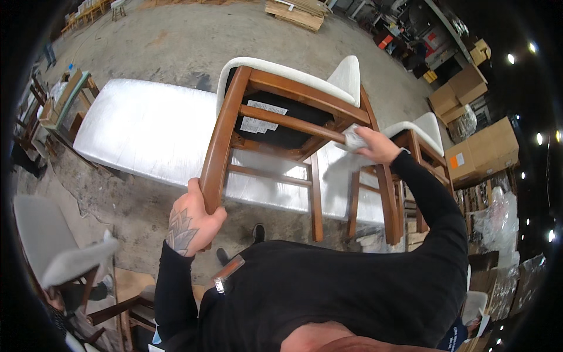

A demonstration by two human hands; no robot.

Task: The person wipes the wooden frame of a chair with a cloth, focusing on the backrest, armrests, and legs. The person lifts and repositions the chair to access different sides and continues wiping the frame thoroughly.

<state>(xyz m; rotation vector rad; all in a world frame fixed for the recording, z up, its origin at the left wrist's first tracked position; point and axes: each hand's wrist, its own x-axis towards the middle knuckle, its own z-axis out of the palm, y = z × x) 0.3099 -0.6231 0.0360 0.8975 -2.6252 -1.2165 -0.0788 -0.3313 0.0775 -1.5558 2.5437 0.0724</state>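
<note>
A chair (287, 94) with a brown wooden frame and pale upholstery lies tipped on the wrapped table, its legs toward me and its black underside with white labels (261, 117) showing. My left hand (193, 217), tattooed on the back, is closed around the end of the near left leg (220, 146). My right hand (378, 145) presses a crumpled white cloth (355, 138) against the right end of the wooden crossbar (293, 122). The fingers are bent over the cloth and partly hidden by it.
The long table (146, 117) is covered in shiny white wrap. A second pale chair (419, 138) stands just right of the first. Cardboard boxes (484, 149) are stacked at the right. Another grey chair (47, 234) is at lower left, beside a person's partly visible body. Stacked boards (296, 14) lie at the back.
</note>
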